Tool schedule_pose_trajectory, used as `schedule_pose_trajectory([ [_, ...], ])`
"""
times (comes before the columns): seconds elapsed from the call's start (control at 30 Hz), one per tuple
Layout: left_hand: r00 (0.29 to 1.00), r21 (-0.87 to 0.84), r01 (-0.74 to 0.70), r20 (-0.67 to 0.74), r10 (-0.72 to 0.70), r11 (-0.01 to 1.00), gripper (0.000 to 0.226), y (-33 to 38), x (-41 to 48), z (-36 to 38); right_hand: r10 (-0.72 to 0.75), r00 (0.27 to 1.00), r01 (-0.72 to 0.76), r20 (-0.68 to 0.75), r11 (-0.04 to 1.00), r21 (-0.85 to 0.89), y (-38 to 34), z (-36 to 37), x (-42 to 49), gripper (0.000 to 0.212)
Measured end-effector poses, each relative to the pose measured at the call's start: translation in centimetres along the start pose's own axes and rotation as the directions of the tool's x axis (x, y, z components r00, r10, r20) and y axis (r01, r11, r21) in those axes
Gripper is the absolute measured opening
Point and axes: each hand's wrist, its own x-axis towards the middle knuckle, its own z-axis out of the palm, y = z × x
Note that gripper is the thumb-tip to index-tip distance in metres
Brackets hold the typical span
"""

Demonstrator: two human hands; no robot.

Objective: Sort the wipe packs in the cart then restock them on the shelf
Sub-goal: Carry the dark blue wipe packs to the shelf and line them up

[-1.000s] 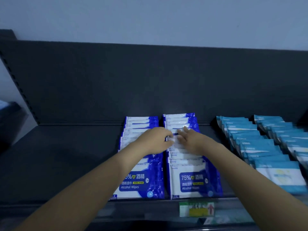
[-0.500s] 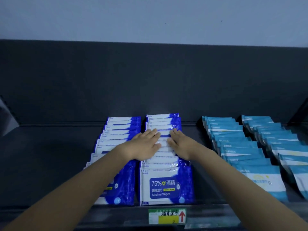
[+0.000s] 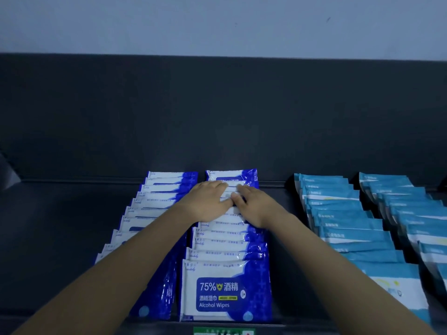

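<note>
Head view: left hand (image 3: pixel 208 203) and right hand (image 3: pixel 255 205) lay straight fingers (image 3: pixel 221 187) on rear wipe packs (image 3: pixel 232 175).

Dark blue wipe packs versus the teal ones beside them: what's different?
The dark blue packs are deep blue and white; the teal packs are pale blue-green. The dark blue packs sit centre, the teal packs to their right. A dark blue pack reads "Alcohol Wipes"; the teal packs' print is unreadable. Both form two overlapping rows.
</note>
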Motion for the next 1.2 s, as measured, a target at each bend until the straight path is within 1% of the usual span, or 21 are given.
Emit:
schedule_pose_trajectory([
  [0.03,1.000,-0.004,0.000,-0.003,0.000,1.000,0.059,0.1,0.0,-0.1,0.000,1.000,0.000,-0.019,0.999,0.034,0.1,0.1,-0.1,0.055],
  [0.1,0.999,-0.060,0.033,-0.020,-0.034,0.998,0.060,0.2,0.1,-0.4,0.026,0.991,-0.011,-0.133,0.993,0.118,0.3,0.3,0.1,0.049],
  [0.17,0.987,-0.249,0.149,-0.017,-0.158,0.957,0.062,0.3,0.8,-0.6,0.125,0.950,-0.055,-0.285,0.969,0.241,0.6,0.0,0.7,0.043],
  [0.2,0.973,-0.354,0.213,-0.007,-0.230,0.911,0.062,0.3,1.3,-0.7,0.178,0.933,-0.076,-0.313,0.947,0.311,0.7,-0.3,1.0,0.043],
  [0.23,0.959,-0.418,0.260,0.008,-0.282,0.871,0.063,0.3,1.8,-0.9,0.214,0.930,-0.096,-0.299,0.927,0.363,0.7,-0.7,1.3,0.047],
  [0.27,0.950,-0.438,0.292,0.033,-0.310,0.850,0.064,0.4,2.1,-1.1,0.221,0.938,-0.105,-0.267,0.915,0.390,0.8,-1.0,1.7,0.049],
  [0.37,0.940,-0.375,0.338,0.090,-0.329,0.863,0.062,1.0,2.8,-1.2,0.185,0.955,-0.098,-0.230,0.934,0.345,1.1,-1.1,2.7,0.027],
  [0.43,0.935,-0.342,0.352,0.099,-0.339,0.871,0.054,1.0,3.1,-0.7,0.205,0.949,-0.124,-0.240,0.941,0.314,1.2,-0.9,2.8,0.035],
  [0.5,0.931,-0.381,0.362,0.093,-0.354,0.851,0.044,0.9,3.1,-0.4,0.219,0.948,-0.137,-0.232,0.936,0.323,1.2,-0.7,2.8,0.037],
  [0.53,0.927,-0.418,0.366,0.087,-0.364,0.832,0.043,0.8,3.1,-0.4,0.214,0.949,-0.134,-0.229,0.937,0.322,1.3,-0.7,2.9,0.039],
  [0.6,0.915,-0.495,0.382,0.085,-0.394,0.781,0.049,0.6,3.1,-0.6,0.193,0.957,-0.122,-0.217,0.946,0.301,1.3,-0.9,2.8,0.041],
  [0.67,0.917,-0.521,0.371,0.072,-0.393,0.769,0.050,0.5,3.1,-0.7,0.196,0.955,-0.121,-0.221,0.943,0.310,1.3,-1.0,2.7,0.040],
  [0.73,0.940,-0.448,0.311,0.016,-0.340,0.838,0.044,0.3,2.9,-0.7,0.188,0.958,-0.108,-0.215,0.935,0.338,1.4,-1.0,2.6,0.036],
  [0.77,0.953,-0.382,0.277,-0.009,-0.303,0.882,0.047,0.3,2.6,-0.6,0.173,0.964,-0.101,-0.200,0.940,0.326,1.6,-1.0,2.5,0.033],
  [0.83,0.976,-0.240,0.202,-0.026,-0.215,0.949,0.055,0.5,1.8,-0.6,0.121,0.972,-0.065,-0.201,0.963,0.263,1.7,-1.1,1.9,0.037],
  [0.9,0.991,-0.094,0.124,-0.034,-0.128,0.988,0.055,0.9,0.6,-0.9,0.067,0.974,-0.024,-0.217,0.981,0.194,1.5,-1.2,1.0,0.042],
  [0.93,0.994,-0.039,0.100,-0.041,-0.102,0.994,0.053,1.1,0.0,-1.0,0.040,0.973,-0.002,-0.226,0.987,0.162,1.4,-1.2,0.4,0.040],
  [1.0,0.995,0.009,0.089,-0.046,-0.088,0.996,0.050,1.4,-1.2,-1.3,-0.009,0.976,0.034,-0.219,0.993,0.112,0.8,-1.3,-0.8,0.033],
  [1.1,0.996,0.049,0.085,-0.011,-0.085,0.995,0.053,2.1,-3.5,-1.2,-0.042,0.990,0.047,-0.133,0.998,0.034,-0.8,-1.2,-3.0,0.026],
  [1.13,0.996,0.065,0.082,0.016,-0.083,0.995,0.055,2.3,-4.4,-1.0,-0.056,0.996,0.054,-0.072,0.998,-0.028,-1.3,-1.0,-3.6,0.028],
  [1.2,0.995,0.070,0.088,0.029,-0.090,0.994,0.055,2.7,-5.7,-0.3,-0.070,0.997,0.073,0.022,0.981,-0.180,-2.0,-0.2,-4.5,0.040],
])
